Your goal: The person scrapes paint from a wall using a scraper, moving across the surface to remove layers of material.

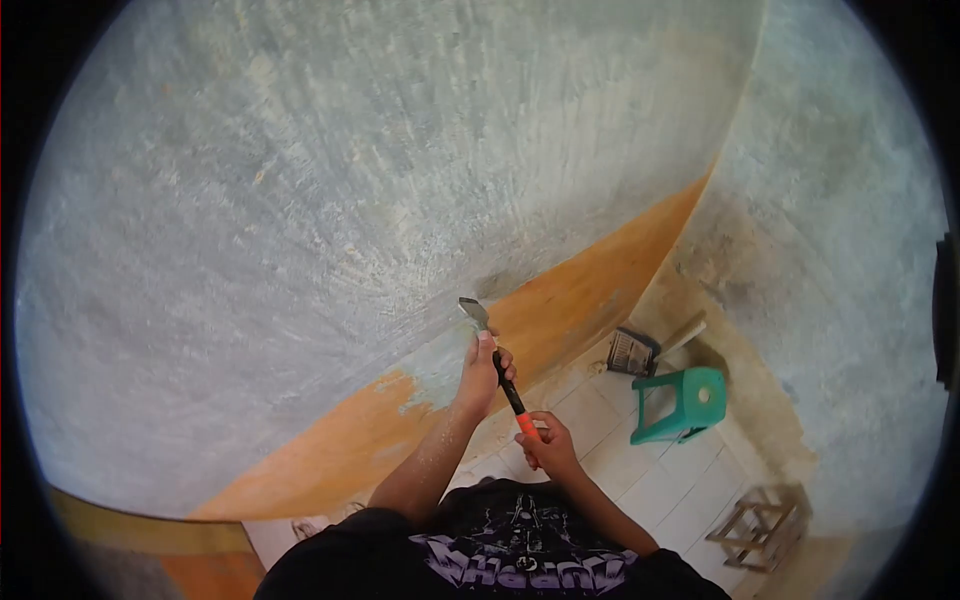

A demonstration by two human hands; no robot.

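Observation:
A scraper (472,312) with a metal blade and a black-and-orange handle rests its blade against the wall (300,200), right at the upper edge of the orange painted band (570,300). My left hand (483,375) grips the handle just under the blade. My right hand (545,445) holds the orange end of the handle, lower and closer to my body. Above the blade the wall is scraped grey-white, and a bare patch cuts into the orange band beside my left hand.
A green plastic stool (682,402) stands on the white tiled floor (660,480) to the right. A brush or dustpan (640,348) lies by the wall corner. A small wooden frame stool (752,530) sits at lower right.

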